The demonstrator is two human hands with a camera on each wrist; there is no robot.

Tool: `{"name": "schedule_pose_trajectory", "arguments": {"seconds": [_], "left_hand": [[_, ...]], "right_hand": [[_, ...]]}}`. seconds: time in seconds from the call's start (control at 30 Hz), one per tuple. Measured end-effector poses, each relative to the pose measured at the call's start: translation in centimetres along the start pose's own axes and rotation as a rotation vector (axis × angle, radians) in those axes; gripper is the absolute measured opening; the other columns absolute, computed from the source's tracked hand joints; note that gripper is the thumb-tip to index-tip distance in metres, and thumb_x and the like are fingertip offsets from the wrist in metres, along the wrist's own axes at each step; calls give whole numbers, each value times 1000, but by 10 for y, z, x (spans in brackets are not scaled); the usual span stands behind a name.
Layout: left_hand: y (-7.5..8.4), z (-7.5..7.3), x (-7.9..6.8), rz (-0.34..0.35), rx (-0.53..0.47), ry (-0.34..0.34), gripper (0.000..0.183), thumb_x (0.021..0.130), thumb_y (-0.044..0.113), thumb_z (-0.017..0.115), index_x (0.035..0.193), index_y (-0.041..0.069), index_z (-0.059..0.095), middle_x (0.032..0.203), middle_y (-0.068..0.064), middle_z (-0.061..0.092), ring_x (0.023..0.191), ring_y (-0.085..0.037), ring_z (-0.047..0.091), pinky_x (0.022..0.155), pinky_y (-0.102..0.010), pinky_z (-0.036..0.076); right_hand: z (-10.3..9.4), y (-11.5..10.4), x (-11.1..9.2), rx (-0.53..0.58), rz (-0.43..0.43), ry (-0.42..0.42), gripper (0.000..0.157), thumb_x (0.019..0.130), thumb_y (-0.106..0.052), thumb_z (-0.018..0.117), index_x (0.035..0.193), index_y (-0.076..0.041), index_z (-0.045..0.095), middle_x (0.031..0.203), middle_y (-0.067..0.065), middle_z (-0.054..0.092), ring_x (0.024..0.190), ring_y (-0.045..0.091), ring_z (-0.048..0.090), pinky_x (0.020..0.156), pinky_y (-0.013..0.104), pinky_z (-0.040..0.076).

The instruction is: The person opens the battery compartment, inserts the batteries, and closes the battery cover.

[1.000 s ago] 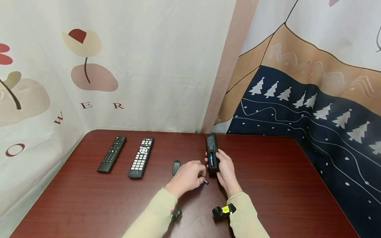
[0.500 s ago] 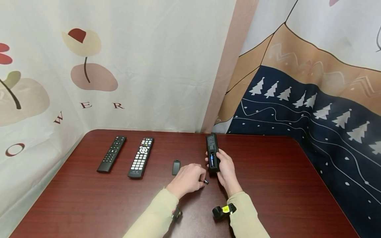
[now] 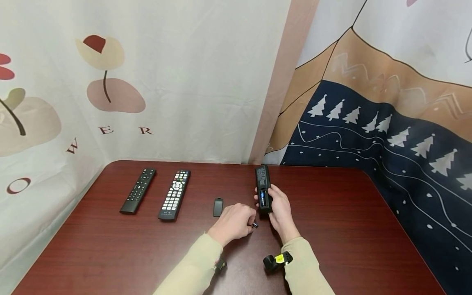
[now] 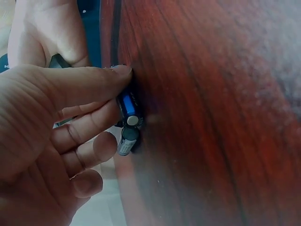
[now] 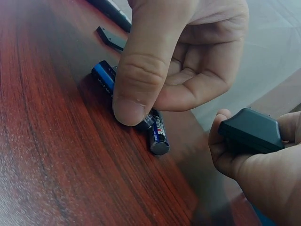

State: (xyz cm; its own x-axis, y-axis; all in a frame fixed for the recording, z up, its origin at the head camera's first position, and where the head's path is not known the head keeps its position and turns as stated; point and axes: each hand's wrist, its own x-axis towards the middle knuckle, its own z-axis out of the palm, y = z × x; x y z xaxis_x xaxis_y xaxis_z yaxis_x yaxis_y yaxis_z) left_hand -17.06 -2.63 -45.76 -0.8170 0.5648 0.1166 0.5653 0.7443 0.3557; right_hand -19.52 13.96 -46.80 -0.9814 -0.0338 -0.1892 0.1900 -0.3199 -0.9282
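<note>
Left hand (image 3: 234, 221), nearest, pinches a blue battery (image 4: 128, 104) between thumb and fingers; a second battery (image 4: 126, 142) lies just beside its end. To the right, the right hand (image 3: 282, 207) grips a remote control (image 3: 262, 177), back uppermost, a battery visible in its uncovered compartment (image 3: 263, 196). Just beyond the left hand lies a small dark cover (image 3: 218, 207); farther left, a white-buttoned remote (image 3: 174, 196) and a slim black remote (image 3: 138, 191).
</note>
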Motion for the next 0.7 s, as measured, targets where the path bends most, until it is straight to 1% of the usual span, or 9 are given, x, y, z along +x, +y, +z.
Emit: {"name": "schedule_pose_trajectory", "arguments": {"seconds": [0.23, 0.47, 0.6, 0.7], "left_hand": [[1, -1, 0, -4, 3, -6, 30, 70, 8, 85, 65, 19, 57, 60, 12, 48, 56, -7, 45, 51, -24, 37], [-1, -5, 2, -22, -38, -24, 29, 71, 11, 85, 70, 19, 57, 61, 13, 48, 56, -7, 45, 51, -23, 37], [-1, -10, 3, -20, -68, -14, 28, 72, 12, 84, 72, 20, 57, 62, 14, 50, 57, -6, 46, 51, -23, 37], [-2, -13, 3, -15, -86, 8, 28, 73, 12, 83, 75, 21, 57, 64, 14, 52, 59, -5, 48, 51, -24, 38]], "right_hand": [[0, 0, -1, -1, -3, 0, 47, 111, -14, 28, 154, -1, 39, 141, 30, 54, 99, 21, 67, 78, 33, 56], [0, 2, -1, -12, -17, -10, 48, 111, -14, 28, 156, 2, 36, 140, 30, 55, 100, 21, 68, 77, 33, 57], [1, 2, -1, 2, -4, 2, 47, 111, -13, 28, 155, 0, 38, 141, 31, 54, 101, 22, 67, 77, 32, 57], [3, 1, -1, 0, -1, 6, 46, 111, -13, 27, 153, 1, 40, 143, 32, 52, 102, 23, 68, 80, 30, 57]]}}
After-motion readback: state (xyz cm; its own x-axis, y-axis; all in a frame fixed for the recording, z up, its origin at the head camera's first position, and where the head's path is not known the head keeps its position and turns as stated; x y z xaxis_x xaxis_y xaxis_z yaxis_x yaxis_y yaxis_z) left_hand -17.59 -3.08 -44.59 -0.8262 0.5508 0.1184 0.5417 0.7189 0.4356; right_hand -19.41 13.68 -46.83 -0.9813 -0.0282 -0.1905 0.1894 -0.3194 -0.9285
